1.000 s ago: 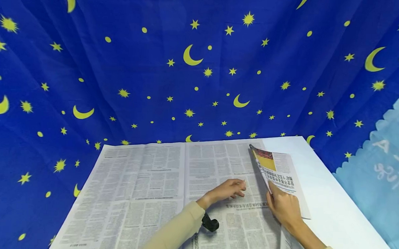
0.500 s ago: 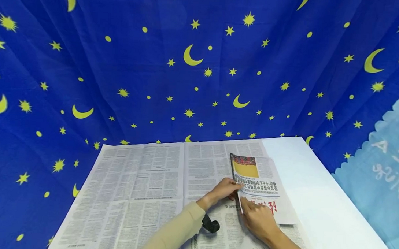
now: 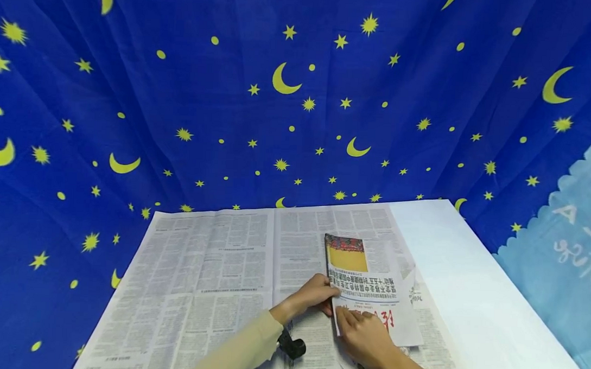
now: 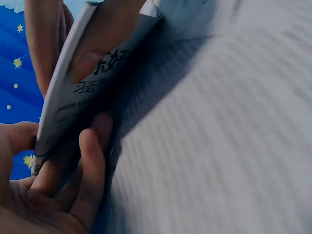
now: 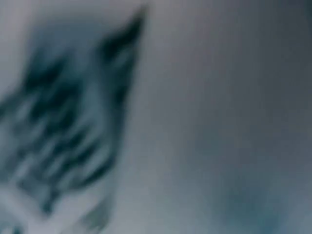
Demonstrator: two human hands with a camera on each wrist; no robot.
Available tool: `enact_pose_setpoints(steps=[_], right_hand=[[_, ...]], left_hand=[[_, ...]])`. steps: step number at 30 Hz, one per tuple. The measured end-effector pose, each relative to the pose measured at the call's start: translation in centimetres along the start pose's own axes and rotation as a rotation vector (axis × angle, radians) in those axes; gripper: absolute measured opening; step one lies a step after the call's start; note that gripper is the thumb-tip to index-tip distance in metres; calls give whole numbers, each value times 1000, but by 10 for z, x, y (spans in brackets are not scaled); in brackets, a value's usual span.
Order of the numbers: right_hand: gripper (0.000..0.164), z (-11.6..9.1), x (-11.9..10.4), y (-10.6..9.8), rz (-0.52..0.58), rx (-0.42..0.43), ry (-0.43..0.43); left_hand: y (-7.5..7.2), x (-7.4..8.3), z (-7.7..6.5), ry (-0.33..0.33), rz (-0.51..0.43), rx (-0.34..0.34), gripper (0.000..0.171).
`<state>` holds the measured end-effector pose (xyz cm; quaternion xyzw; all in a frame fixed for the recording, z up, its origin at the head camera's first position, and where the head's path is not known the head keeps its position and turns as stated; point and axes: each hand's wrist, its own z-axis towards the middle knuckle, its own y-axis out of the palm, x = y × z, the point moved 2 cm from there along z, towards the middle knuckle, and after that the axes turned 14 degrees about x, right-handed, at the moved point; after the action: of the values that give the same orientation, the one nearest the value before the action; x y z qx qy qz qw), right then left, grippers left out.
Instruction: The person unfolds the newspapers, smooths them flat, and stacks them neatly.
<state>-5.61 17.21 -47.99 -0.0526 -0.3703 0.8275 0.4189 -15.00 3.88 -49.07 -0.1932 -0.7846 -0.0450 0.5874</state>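
A folded newspaper (image 3: 379, 301) with a yellow picture and red heading stands out in the head view, over a spread newspaper sheet (image 3: 214, 263). At its left edge my left hand (image 3: 316, 294) pinches the fold, thumb on the printed face and fingers behind. Just nearer to me, my right hand (image 3: 365, 336) grips the same edge. The left wrist view shows the folded newspaper (image 4: 63, 112) tilted up off the sheet, with fingers of both hands on either side of it. The right wrist view is blurred, filled by paper (image 5: 204, 122) with dark print.
White tabletop (image 3: 459, 266) shows to the right of the spread sheet. A blue curtain (image 3: 239, 106) with yellow moons and stars hangs behind the table, and a light blue cloth (image 3: 572, 232) hangs at the right. A black wrist camera (image 3: 292, 344) sits below the left sleeve.
My right hand has moved left with the folded newspaper, swinging it over the spread sheet. My left hand, relaxed and holding nothing a second ago, has taken hold of its edge.
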Motion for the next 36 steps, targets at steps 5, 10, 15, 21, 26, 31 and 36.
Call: enact_pose_setpoints(steps=[5, 10, 15, 21, 26, 31, 36], right_hand=[[46, 8, -23, 4, -16, -4, -43], [48, 3, -32, 1, 25, -102, -30], [63, -6, -33, -1, 82, -205, -70], [68, -18, -29, -4, 114, -183, -117], [68, -22, -25, -5, 146, -164, -151], [57, -24, -23, -7, 171, -217, -152], [48, -24, -21, -7, 223, -232, -149]], left_hand=[[-22, -11, -19, -60, -14, -14, 13], [-37, -16, -30, -76, -14, -39, 15], [-61, -23, -43, -89, 22, -80, 18], [-91, -29, -63, -129, -7, -139, 24], [-111, -39, -79, -173, -11, -115, 24], [-130, -47, -94, -181, -23, -108, 25], [-147, -51, -109, -178, -5, -98, 26]])
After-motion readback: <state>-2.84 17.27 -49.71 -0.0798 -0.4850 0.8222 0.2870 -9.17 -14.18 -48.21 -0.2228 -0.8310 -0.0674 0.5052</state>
